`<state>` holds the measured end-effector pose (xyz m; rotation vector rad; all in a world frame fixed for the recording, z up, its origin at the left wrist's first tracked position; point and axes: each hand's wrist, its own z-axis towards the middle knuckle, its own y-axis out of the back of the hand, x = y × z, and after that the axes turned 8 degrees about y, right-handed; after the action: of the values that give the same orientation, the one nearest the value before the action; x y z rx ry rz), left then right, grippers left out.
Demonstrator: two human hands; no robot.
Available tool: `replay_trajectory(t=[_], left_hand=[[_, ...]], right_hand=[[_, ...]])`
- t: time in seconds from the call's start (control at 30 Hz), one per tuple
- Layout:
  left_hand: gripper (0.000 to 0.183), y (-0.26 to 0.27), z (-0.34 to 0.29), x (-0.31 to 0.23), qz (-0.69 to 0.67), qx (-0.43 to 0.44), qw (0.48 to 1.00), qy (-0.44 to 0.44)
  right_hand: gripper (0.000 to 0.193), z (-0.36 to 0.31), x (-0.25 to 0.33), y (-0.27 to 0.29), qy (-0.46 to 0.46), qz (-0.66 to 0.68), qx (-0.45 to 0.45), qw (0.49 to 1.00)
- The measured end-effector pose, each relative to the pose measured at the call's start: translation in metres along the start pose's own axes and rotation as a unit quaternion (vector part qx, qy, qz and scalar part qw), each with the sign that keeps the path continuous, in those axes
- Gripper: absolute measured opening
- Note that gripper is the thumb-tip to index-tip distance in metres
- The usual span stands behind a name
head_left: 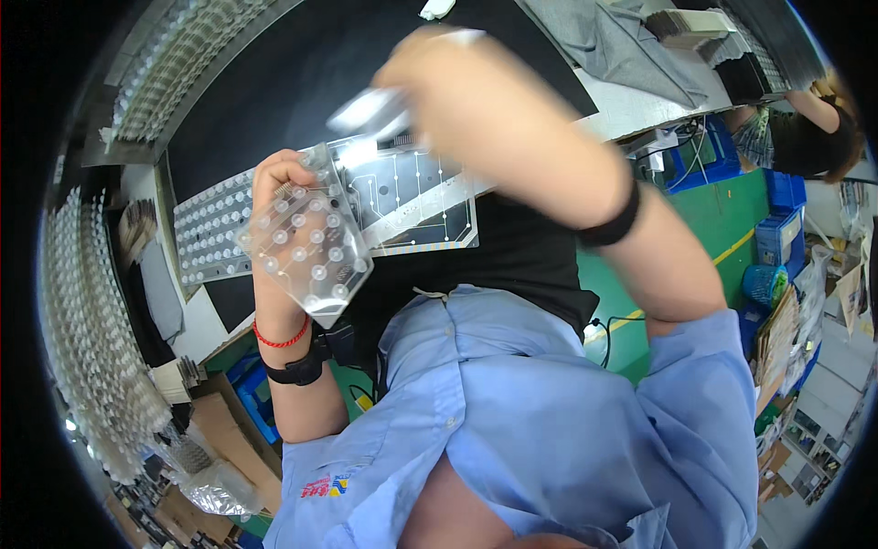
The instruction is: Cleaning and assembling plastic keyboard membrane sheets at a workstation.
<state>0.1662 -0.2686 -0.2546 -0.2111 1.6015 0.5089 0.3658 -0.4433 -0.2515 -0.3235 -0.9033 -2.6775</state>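
My left hand (271, 188) grips a clear sheet with rows of round raised domes (315, 242), held tilted above the table edge. Beneath and beside it lies a transparent circuit sheet (430, 197) with white printed lines and dots, a pale strip across it. To the left a longer panel with rows of round domes (212, 224) rests partly behind my left hand. Over the circuit sheet, my right hand (425, 82) is smeared by motion, fingers curled in. A blurred, shiny white piece (370, 114) shows at its fingertips; its kind cannot be made out.
A black mat (265, 91) covers the work table. Stacked domed sheets (174, 69) stand at the far left, more (96, 339) nearer. Grey cloth (622, 50) lies at the back right. Blue crates (777, 242) stand on the green floor; another person (814, 133) sits at far right.
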Motion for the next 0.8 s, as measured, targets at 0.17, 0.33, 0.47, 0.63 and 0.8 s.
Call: replay_trajectory(t=[0.17, 0.33, 0.47, 0.63, 0.8], left_hand=[[0.032, 0.005, -0.001, 0.009, -0.182, 0.011, 0.983, 0.028], [0.035, 0.002, -0.005, 0.006, -0.172, -0.009, 0.984, 0.035], [0.030, 0.002, -0.001, 0.004, -0.171, 0.009, 0.985, 0.035], [0.024, -0.001, -0.002, 0.002, -0.146, -0.003, 0.989, 0.038], [0.029, 0.001, -0.006, 0.002, -0.107, -0.018, 0.994, 0.025]], right_hand=[[0.010, -0.010, 0.082, 0.018, -0.071, 0.096, 0.429, 0.896], [0.014, 0.001, 0.063, 0.125, -0.121, 0.057, 0.413, 0.901], [0.019, 0.020, -0.001, 0.072, -0.184, -0.074, 0.143, 0.970], [0.015, -0.007, 0.084, 0.024, -0.103, 0.022, 0.366, 0.925], [0.010, -0.013, 0.069, 0.116, -0.154, 0.085, 0.341, 0.924]])
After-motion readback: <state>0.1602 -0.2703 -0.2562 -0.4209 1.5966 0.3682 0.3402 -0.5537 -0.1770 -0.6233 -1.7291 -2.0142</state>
